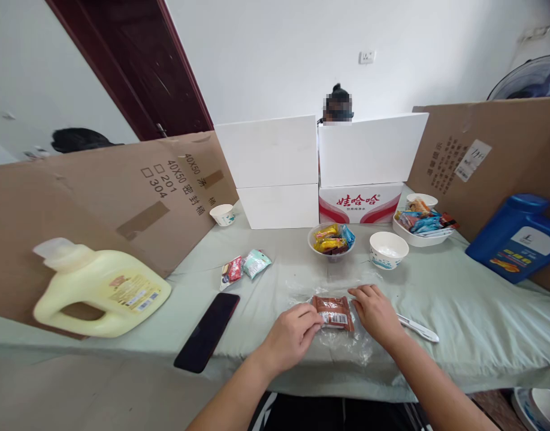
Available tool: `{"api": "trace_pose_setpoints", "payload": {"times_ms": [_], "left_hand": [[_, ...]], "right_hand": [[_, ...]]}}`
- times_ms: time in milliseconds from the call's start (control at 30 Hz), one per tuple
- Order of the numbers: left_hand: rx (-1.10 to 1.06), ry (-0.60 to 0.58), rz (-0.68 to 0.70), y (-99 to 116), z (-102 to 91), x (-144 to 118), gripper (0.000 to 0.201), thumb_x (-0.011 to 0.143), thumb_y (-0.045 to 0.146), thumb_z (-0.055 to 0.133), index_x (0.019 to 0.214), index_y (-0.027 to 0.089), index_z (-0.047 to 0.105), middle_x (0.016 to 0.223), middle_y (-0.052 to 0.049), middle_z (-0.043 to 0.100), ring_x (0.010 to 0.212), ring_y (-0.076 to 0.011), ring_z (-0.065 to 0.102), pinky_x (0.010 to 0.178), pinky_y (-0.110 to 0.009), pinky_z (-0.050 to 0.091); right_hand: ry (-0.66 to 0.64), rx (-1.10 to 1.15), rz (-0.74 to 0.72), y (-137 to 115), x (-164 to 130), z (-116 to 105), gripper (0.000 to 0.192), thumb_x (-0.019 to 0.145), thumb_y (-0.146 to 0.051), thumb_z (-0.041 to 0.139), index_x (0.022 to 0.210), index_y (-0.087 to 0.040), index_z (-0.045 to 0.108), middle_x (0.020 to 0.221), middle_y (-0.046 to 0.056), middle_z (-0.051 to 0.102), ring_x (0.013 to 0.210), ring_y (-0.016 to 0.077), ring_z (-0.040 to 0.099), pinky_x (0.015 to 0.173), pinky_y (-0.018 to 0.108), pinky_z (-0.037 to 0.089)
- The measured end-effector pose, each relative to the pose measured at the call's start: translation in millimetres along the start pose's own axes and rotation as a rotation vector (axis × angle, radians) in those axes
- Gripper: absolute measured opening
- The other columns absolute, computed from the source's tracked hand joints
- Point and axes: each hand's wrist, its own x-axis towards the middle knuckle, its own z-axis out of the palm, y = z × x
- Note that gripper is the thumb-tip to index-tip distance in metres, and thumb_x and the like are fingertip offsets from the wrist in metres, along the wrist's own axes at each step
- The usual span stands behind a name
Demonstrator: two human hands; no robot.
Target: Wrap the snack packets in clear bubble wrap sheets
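A brown snack packet (333,312) with a barcode lies on a crumpled sheet of clear plastic film (358,347) near the table's front edge. My left hand (293,332) pinches the packet's left edge between thumb and fingers. Beside its right end rests my right hand (374,311), fingers stretched and slightly bent over the film, with nothing visible gripped. A white-handled tool (419,329) sticks out past my right wrist; its other end is hidden.
Behind the packet stand a clear bowl of wrapped snacks (331,254), a paper bowl (389,254) and a white snack dish (423,240). Leftward are two small packets (256,263), a phone (207,332) and a yellow jug (104,293). A blue jug (517,239) stands right; boxes (279,206) wall the back.
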Motion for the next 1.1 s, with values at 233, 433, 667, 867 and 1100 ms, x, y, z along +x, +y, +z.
{"api": "trace_pose_setpoints", "payload": {"times_ms": [233,433,667,867,1100], "left_hand": [[0.261,-0.111,-0.114,-16.1,36.8,40.4,0.020,0.083,0.020,0.060,0.103,0.023,0.064,0.099,-0.006,0.067,0.089,-0.0242,0.064,0.078,-0.037,0.053],[0.359,-0.199,-0.085,-25.7,42.4,41.5,0.046,0.066,0.018,0.075,0.110,0.023,0.061,0.107,-0.009,0.065,0.104,-0.0313,0.058,0.090,-0.047,0.048],[0.052,-0.102,-0.259,-45.8,-42.9,70.9,0.041,0.073,0.010,0.056,0.112,0.023,0.059,0.102,-0.001,0.069,0.087,-0.0194,0.065,0.077,-0.028,0.051],[0.665,0.015,-0.293,-50.9,-95.0,140.5,0.035,0.085,0.015,0.055,0.119,0.024,0.058,0.105,-0.007,0.065,0.101,-0.0241,0.058,0.083,-0.033,0.046],[0.902,-0.320,-0.076,-68.8,-63.9,203.8,0.019,0.089,0.014,0.054,0.096,0.021,0.071,0.102,-0.013,0.063,0.109,-0.0259,0.051,0.085,-0.033,0.042]], "right_hand": [[0.099,0.024,-0.118,4.2,-12.7,34.1,0.035,0.092,-0.014,0.045,0.124,-0.017,0.058,0.125,0.009,0.062,0.116,0.0245,0.052,0.097,0.041,0.043],[0.114,0.050,-0.102,2.2,-12.1,29.9,0.033,0.091,-0.014,0.046,0.120,-0.019,0.061,0.121,0.009,0.064,0.112,0.0237,0.056,0.096,0.041,0.045],[0.095,0.035,-0.096,1.1,-11.3,30.4,0.031,0.091,-0.013,0.046,0.116,-0.019,0.064,0.122,0.008,0.064,0.113,0.0247,0.055,0.097,0.042,0.044],[0.103,0.039,-0.099,2.8,-12.1,35.3,0.032,0.091,-0.013,0.046,0.117,-0.018,0.064,0.123,0.009,0.063,0.113,0.0251,0.055,0.097,0.042,0.043],[0.128,0.055,-0.090,3.5,-12.1,37.4,0.031,0.090,-0.013,0.046,0.114,-0.019,0.065,0.121,0.008,0.064,0.112,0.0241,0.056,0.096,0.041,0.043]]}}
